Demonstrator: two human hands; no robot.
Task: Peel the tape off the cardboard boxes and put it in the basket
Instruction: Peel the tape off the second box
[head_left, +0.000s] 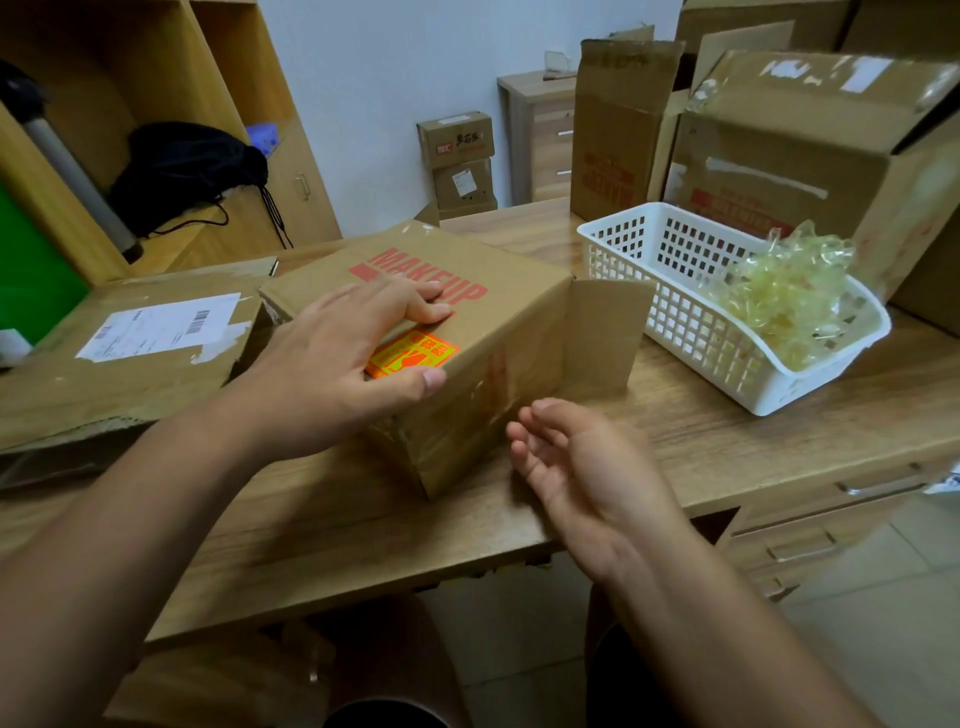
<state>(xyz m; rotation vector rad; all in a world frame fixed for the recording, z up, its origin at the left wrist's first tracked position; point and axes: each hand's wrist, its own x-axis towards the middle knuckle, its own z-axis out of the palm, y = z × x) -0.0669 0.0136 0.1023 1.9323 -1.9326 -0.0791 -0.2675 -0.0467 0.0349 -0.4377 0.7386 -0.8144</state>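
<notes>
A brown cardboard box (514, 312) printed MAKEUP in red lies on the wooden desk, with an orange sticker (415, 353) on top and clear tape (493, 384) across its near side. My left hand (337, 358) rests flat on the box top, its fingers bent a little over the red print and its thumb at the near edge. Just in front of the box's near side, my right hand (571, 462) hovers palm up with relaxed fingers and holds nothing. To the right stands a white plastic basket (675, 312) with a heap of crumpled clear tape (789, 301) in its right end.
A flattened box with a shipping label (156, 332) lies at the left of the desk (363, 519). Large open cardboard boxes (810, 150) stand behind the basket. Shelves with a black bag (187, 171) are at the left, and desk drawers (831, 519) at the lower right.
</notes>
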